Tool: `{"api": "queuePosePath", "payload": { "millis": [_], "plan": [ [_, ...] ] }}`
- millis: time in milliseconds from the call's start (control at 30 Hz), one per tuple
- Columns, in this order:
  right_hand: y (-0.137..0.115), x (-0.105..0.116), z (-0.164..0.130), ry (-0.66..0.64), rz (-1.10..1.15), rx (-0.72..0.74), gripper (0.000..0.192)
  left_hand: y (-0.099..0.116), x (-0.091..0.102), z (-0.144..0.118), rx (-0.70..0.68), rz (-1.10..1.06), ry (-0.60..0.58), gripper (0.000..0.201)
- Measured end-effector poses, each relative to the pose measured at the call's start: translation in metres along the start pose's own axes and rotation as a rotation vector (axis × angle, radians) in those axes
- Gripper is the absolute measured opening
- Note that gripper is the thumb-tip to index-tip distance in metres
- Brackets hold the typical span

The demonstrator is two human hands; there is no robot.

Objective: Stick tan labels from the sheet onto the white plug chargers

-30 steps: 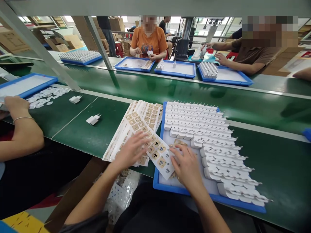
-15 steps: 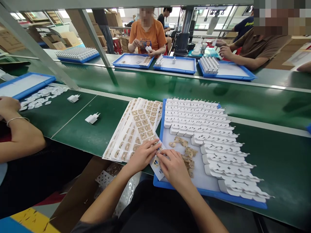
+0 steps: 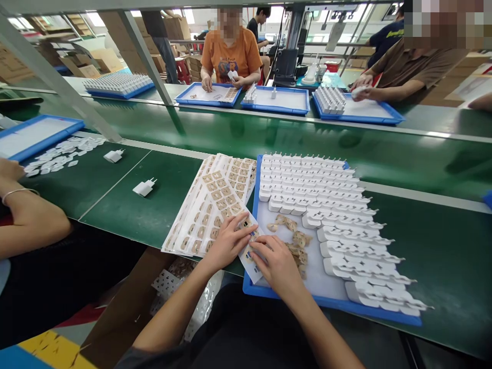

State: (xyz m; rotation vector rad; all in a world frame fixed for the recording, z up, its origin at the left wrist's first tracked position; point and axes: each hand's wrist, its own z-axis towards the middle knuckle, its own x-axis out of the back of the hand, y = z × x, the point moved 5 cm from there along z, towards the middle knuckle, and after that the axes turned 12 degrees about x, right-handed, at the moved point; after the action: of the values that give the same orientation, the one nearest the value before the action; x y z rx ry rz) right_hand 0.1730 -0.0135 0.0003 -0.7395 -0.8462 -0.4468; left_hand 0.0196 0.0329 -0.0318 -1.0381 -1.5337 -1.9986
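A narrow sheet of brown die-cut pieces (image 3: 221, 193) lies aslant from a stack of similar sheets (image 3: 188, 225) onto the rim of a blue tray (image 3: 251, 289). My left hand (image 3: 229, 240) rests over this sheet with its fingers stretched out and spread. My right hand (image 3: 277, 261) is bent over the sheet's lower part, its fingertips close together there; what they pinch is too small to make out. Beside it in the tray lies a pile of loose brown pieces (image 3: 298, 252). Rows of white plug adapters (image 3: 315, 187) fill the tray's far and right parts.
Two single adapters, one nearer (image 3: 144, 187) and one farther (image 3: 114, 156), stand to the left. A co-worker's arm (image 3: 34, 215) is at the left edge, near scattered white pieces (image 3: 57, 159). Across the green bench, people handle parts over blue trays (image 3: 277, 105).
My left hand's fingers have shifted slightly on the sheet, uncovering dark print; the sheet has moved slightly left. Across the bench, a co-worker's hands have lowered to a tray.
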Motion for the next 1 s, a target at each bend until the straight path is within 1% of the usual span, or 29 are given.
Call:
{"api": "queuePosePath", "payload": {
  "millis": [100,267,500,600,733,800,867,933,1000],
  "plan": [
    [-0.002,-0.002,-0.001,0.032,0.005,-0.031,0.014,0.000,-0.001,-0.001,0.004,-0.018,0.014,0.037],
    [-0.009,-0.008,-0.006,0.106,-0.082,-0.104,0.015,0.000,-0.002,-0.003,0.011,-0.010,0.040,0.037],
    [-0.011,-0.011,-0.010,0.163,-0.024,-0.140,0.015,0.002,-0.003,-0.006,0.015,0.004,0.082,0.037],
    [-0.009,-0.012,-0.006,0.159,-0.041,-0.141,0.013,0.001,-0.004,-0.007,0.021,0.006,0.089,0.038],
    [-0.009,-0.013,0.003,0.102,-0.122,-0.103,0.018,0.001,-0.005,-0.007,0.017,0.020,0.091,0.038],
    [-0.011,-0.009,0.005,0.077,-0.122,-0.073,0.020,0.000,-0.006,-0.007,0.023,0.027,0.094,0.038],
    [-0.015,-0.001,0.004,0.072,-0.040,-0.024,0.019,-0.001,-0.006,-0.007,0.027,0.029,0.094,0.037],
    [-0.018,0.011,-0.001,0.105,0.109,0.001,0.015,0.000,-0.006,-0.008,0.026,0.027,0.090,0.037],
    [-0.014,0.025,-0.010,0.178,0.261,-0.042,0.012,0.002,-0.004,-0.007,0.021,0.018,0.087,0.036]
  ]
}}
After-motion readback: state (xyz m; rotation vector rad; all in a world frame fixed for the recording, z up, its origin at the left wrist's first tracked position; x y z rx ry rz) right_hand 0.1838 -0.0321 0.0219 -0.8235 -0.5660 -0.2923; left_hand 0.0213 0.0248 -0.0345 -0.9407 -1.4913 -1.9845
